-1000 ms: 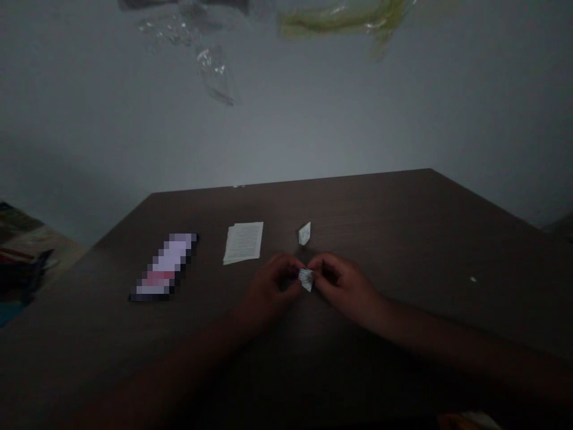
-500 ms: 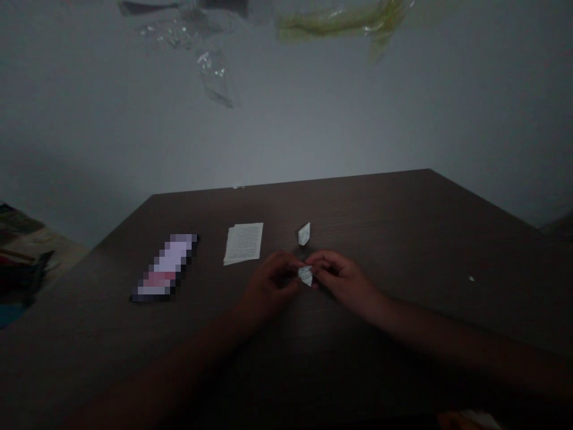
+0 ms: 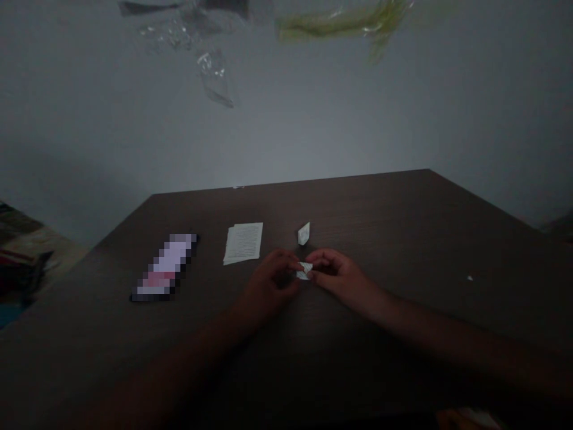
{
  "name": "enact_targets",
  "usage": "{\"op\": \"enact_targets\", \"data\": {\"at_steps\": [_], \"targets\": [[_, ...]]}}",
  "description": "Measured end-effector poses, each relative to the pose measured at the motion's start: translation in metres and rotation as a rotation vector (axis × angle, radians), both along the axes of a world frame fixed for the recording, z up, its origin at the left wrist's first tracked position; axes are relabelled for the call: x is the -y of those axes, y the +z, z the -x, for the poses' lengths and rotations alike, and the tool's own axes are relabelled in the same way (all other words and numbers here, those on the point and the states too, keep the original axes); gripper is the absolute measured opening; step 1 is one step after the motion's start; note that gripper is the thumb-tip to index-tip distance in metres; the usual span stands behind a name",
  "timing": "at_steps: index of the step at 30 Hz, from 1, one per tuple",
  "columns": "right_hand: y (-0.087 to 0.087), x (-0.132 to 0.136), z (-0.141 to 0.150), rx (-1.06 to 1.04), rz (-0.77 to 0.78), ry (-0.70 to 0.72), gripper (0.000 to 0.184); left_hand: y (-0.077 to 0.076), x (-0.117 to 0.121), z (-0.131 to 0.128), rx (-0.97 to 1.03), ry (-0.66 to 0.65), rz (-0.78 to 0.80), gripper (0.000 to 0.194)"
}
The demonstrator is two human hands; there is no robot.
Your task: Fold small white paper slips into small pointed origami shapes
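A small folded piece of printed paper is pinched between my two hands, low over the dark table. My left hand grips its left side with thumb and fingers curled. From the other side, my right hand holds it between thumb and fingertips. Just beyond my hands lies another folded paper piece, pointed at its top, touching neither hand. The finer folds of the held paper are too small and dim to make out.
Left of my hands is a small stack of printed paper sheets. Farther left lies a phone with a blurred screen. A tiny white scrap is on the right of the brown table. Behind stands a grey wall with plastic wrappings.
The held paper has turned between my fingers, so its lower point no longer shows and it looks flatter and wider. My hands have barely shifted.
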State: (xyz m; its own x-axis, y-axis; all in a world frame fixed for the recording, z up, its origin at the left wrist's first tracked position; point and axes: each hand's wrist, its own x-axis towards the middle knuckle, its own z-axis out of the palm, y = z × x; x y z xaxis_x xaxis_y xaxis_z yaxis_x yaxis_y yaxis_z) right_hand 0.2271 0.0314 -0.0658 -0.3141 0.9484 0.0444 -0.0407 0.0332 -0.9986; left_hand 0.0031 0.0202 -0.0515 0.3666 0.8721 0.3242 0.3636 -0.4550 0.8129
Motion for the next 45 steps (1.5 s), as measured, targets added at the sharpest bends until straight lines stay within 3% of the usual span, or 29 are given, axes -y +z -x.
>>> {"op": "enact_targets", "data": {"at_steps": [6,11,15,20,29,37,45], "targets": [[-0.003,0.001,0.001,-0.015,-0.022,0.055,0.031,0.009,0.002,-0.003,0.018,0.029,0.089,0.006],[-0.006,0.004,0.003,0.001,-0.076,0.058,0.031,0.009,0.002,-0.005,0.102,0.077,0.215,0.016],[-0.004,0.007,0.002,0.047,-0.152,0.066,0.029,0.008,0.003,-0.008,0.056,0.114,0.347,0.024],[-0.001,0.009,0.002,0.088,-0.229,0.051,0.024,0.010,0.003,-0.010,0.161,0.080,0.478,0.025],[0.005,0.011,0.001,0.126,-0.245,0.015,0.019,0.019,0.006,-0.012,0.210,0.184,0.550,0.031],[0.004,0.009,-0.002,0.160,-0.237,-0.005,0.022,0.020,0.007,-0.011,0.256,0.196,0.522,0.031],[0.004,0.009,-0.001,0.101,-0.229,-0.024,0.019,0.007,0.008,-0.008,0.170,0.006,0.512,0.031]]}}
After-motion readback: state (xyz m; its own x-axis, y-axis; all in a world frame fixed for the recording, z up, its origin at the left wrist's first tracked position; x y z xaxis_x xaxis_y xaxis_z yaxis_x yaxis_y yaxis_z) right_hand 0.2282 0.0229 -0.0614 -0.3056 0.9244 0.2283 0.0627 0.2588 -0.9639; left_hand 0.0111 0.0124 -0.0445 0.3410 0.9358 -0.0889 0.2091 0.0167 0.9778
